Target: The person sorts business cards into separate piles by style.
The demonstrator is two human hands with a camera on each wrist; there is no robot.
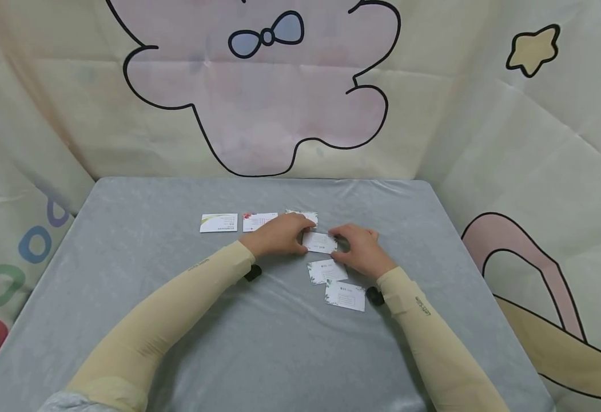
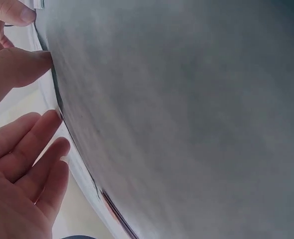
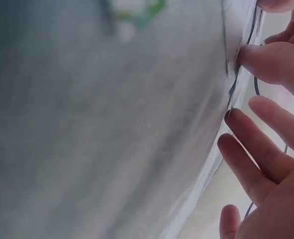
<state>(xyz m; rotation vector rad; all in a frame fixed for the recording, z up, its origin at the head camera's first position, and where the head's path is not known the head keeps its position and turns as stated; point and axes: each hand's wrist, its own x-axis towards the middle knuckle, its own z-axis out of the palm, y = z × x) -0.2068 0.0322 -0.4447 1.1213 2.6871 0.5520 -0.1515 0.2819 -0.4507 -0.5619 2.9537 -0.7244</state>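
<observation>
Between both hands, a white business card [image 1: 319, 242] with small dark print lies close to the table surface in the head view. My left hand [image 1: 278, 233] holds its left end with thumb and index finger, partly covering the row of cards behind. At the right end, my right hand [image 1: 362, 250] grips the card between thumb and index finger. Two similar leaf-patterned cards, one [image 1: 326, 271] partly overlapped by another [image 1: 345, 295], lie nearer the front. Both wrist views show spread fingers at the tabletop; the held card is hard to make out there.
Across the back run a card with a yellow-green curve [image 1: 219, 223], a card with red flowers [image 1: 255, 222] and a leaf-edged card [image 1: 310, 217]. They lie on a grey cloth-covered table [image 1: 279, 349]. Printed fabric walls [image 1: 434, 114] enclose its back and sides.
</observation>
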